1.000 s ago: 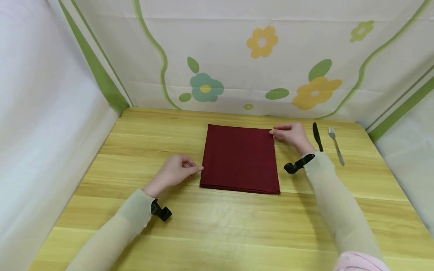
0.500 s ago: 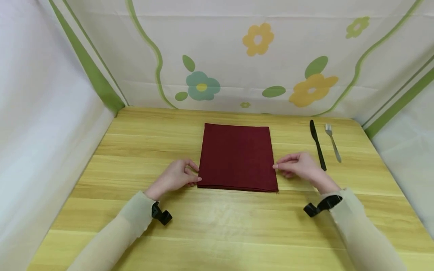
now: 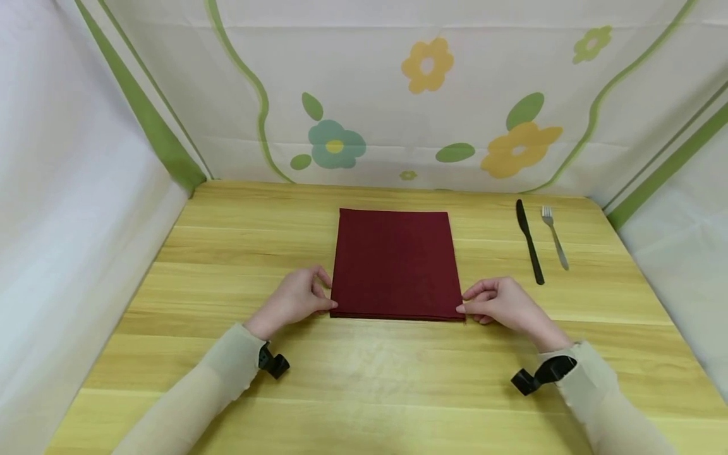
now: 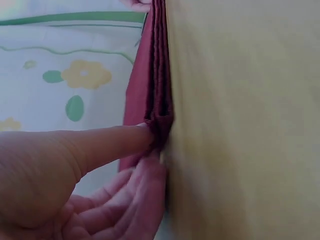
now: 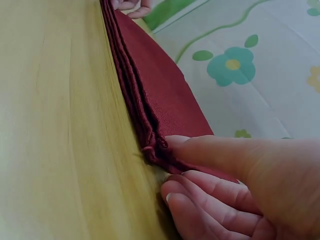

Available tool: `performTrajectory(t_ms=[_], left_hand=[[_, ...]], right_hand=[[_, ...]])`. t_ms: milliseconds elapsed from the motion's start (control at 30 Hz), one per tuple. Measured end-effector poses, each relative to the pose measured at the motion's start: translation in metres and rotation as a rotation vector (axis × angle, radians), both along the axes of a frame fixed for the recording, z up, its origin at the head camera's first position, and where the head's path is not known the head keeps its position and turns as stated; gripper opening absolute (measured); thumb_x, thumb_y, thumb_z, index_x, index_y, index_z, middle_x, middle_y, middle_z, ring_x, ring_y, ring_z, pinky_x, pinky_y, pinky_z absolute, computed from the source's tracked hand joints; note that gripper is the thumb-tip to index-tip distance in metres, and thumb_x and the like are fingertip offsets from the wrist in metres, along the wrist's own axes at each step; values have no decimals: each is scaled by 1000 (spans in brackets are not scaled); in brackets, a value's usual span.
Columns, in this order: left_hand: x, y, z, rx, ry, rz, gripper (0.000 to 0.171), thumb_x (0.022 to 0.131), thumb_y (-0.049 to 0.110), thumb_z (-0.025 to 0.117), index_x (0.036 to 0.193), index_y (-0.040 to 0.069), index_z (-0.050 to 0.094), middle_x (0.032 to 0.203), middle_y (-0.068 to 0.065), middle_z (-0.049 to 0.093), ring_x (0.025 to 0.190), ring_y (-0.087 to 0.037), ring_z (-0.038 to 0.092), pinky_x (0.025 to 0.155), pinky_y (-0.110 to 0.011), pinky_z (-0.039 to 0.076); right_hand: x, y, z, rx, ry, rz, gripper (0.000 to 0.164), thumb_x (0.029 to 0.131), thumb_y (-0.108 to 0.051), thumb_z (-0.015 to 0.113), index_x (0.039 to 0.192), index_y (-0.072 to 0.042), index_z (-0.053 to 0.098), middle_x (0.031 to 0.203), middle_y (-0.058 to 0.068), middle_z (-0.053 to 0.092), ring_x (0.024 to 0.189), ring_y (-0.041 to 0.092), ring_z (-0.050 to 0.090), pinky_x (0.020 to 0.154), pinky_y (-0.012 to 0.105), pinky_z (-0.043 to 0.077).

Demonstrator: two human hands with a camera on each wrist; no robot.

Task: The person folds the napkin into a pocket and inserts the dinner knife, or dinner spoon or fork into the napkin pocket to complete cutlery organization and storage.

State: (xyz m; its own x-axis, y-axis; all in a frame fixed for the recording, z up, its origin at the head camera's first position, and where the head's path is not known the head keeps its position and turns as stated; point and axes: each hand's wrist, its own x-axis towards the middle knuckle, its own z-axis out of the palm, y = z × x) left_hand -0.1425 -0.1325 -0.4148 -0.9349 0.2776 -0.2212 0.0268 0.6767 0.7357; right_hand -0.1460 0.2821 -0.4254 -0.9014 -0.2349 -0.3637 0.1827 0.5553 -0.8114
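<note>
A white fabric backdrop with printed flowers (image 3: 375, 95) stands behind a yellow wood-grain table (image 3: 375, 385). A dark red, square, folded cloth (image 3: 396, 265) lies flat at the table's middle, layered edge toward the person. The left hand (image 3: 292, 296) pinches the cloth's near left corner between thumb and fingers; the right hand (image 3: 503, 304) pinches the near right corner likewise. Right of the cloth lie a slim black knife (image 3: 530, 243) and, beside it, a silver metal fork (image 3: 555, 237), tines away.
</note>
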Motion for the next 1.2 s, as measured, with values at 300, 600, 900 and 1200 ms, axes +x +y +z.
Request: performTrajectory(t_ms=[300,600,900,1200], left_hand=[[-9,45,7,281,121,-208,38,87,18,85,118,3,68,100,-7,70,89,-20,66,80,-33,56],[-19,123,-5,368,78,-387,39,88,22,84,122,8,72,110,-2,71,101,-14,66,87,-23,54],[-19,171,-17,306,62,-450,33,86,16,85,116,8,74,103,5,71,91,-3,65,79,-15,52],[-20,191,-20,162,138,-398,19,85,16,86,101,12,80,84,12,71,75,5,61,69,-13,50]], right_hand=[[12,9,3,-146,-54,-8,42,93,-18,78,122,10,68,97,16,75,80,24,72,70,36,61],[21,8,3,-157,-56,-28,49,91,-18,80,129,9,65,100,16,75,88,24,74,75,35,61],[25,6,-2,-187,-66,-79,50,91,-18,80,131,7,64,106,15,75,95,22,73,79,32,59],[28,4,-3,-184,-63,-103,50,90,-20,81,131,5,66,107,13,75,99,16,72,81,28,58]])
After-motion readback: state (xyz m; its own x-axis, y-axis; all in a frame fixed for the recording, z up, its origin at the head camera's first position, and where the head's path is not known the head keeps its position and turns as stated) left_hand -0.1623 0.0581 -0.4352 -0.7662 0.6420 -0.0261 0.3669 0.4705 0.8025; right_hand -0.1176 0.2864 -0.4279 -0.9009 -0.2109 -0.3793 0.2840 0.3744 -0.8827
